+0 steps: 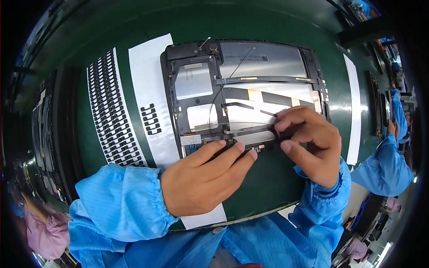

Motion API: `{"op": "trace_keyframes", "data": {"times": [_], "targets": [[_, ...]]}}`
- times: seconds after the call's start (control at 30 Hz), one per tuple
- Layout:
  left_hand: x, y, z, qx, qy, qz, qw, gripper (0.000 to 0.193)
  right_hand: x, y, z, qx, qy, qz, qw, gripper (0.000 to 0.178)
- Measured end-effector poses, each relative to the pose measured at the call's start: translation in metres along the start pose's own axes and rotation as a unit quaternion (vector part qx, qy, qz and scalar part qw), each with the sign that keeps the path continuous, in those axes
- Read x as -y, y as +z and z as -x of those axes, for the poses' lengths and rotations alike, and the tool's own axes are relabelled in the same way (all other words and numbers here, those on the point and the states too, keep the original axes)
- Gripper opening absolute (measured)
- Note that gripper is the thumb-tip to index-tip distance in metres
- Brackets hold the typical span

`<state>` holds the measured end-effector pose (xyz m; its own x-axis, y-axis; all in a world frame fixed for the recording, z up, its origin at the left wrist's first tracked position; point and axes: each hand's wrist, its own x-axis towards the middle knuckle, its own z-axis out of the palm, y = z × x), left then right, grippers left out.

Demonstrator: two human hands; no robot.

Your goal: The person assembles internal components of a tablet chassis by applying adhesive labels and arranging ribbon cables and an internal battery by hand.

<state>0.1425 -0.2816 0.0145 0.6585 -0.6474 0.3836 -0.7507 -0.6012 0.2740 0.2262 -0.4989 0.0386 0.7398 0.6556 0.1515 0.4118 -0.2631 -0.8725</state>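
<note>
A tablet-like device without its cover, a black housing (pixel 173 80) with silver panels, lies on the green bench in front of me. My left hand (pixel 208 178) rests with outstretched fingers along its near edge, fingertips touching the black frame beside small parts. Over the near right corner, my right hand (pixel 315 138) has thumb and fingers bent into a pinch. A black flat cable (pixel 250 130) runs along the near side of the housing into those fingers, which partly hide its end. A thin dark wire (pixel 222 87) curves loosely across the device.
Left of the device lies a white sheet (pixel 149 58) with several small black pieces. Beyond it is another sheet (pixel 105 98) covered with rows of black pieces. A white strip (pixel 353 107) lies to the right. Co-workers in a blue sleeve (pixel 380 165) and pink clothing (pixel 44 230) are at the sides.
</note>
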Motion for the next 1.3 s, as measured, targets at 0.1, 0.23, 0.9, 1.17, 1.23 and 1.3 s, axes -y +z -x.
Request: {"op": "trace_keyframes", "data": {"times": [0.1, 0.23, 0.9, 1.17, 1.23, 1.3], "targets": [[0.000, -0.001, 0.000, 0.001, 0.000, 0.002, 1.000, 0.022, 0.008, 0.001, -0.003, 0.032, -0.047, 0.032, 0.998, 0.017], [0.003, 0.003, 0.000, -0.001, 0.006, -0.005, 1.000, 0.021, 0.006, 0.013, -0.005, 0.027, -0.115, 0.170, 0.978, 0.025], [0.000, 0.002, 0.002, -0.001, 0.003, -0.013, 1.000, 0.018, 0.002, 0.024, -0.001, -0.023, -0.210, 0.235, 0.949, 0.025], [-0.005, 0.009, 0.000, -0.021, -0.011, -0.062, 0.998, 0.021, 0.002, 0.029, -0.002, -0.027, -0.268, 0.281, 0.921, 0.026], [-0.004, 0.011, -0.001, -0.040, -0.003, -0.065, 0.997, 0.022, 0.004, 0.029, -0.002, -0.026, -0.279, 0.285, 0.916, 0.025], [-0.003, 0.012, -0.002, -0.037, 0.015, -0.074, 0.996, 0.023, 0.003, 0.031, -0.003, -0.031, -0.286, 0.296, 0.911, 0.024]]}}
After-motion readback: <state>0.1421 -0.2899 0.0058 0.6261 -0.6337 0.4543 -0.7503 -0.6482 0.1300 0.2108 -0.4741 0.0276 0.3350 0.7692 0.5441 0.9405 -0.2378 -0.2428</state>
